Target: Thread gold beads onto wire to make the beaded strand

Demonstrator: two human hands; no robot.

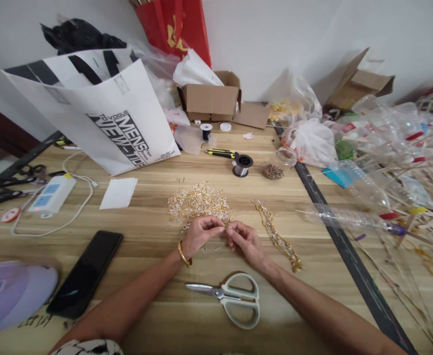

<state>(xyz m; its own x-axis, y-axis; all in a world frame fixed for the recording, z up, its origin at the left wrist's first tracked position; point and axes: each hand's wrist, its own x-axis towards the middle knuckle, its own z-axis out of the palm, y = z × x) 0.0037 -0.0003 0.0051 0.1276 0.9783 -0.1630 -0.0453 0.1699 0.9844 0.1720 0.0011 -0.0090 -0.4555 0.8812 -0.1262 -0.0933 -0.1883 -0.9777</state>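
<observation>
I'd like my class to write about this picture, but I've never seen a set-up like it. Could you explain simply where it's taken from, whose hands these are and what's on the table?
There is no machine here. A camera worn on a person's head looks forward and down, so the left hand and right hand are the wearer's own. There is just this one view.

The fingertips of both hands meet; anything pinched between them is too small to make out. Just behind them on the wooden table is a pile of tiny gold and silver-coloured pieces. Chain-like strands lie to the right. Nearer the wearer are scissors; a dark phone lies to the left. Farther back stand a wire spool and a large white bag.
</observation>
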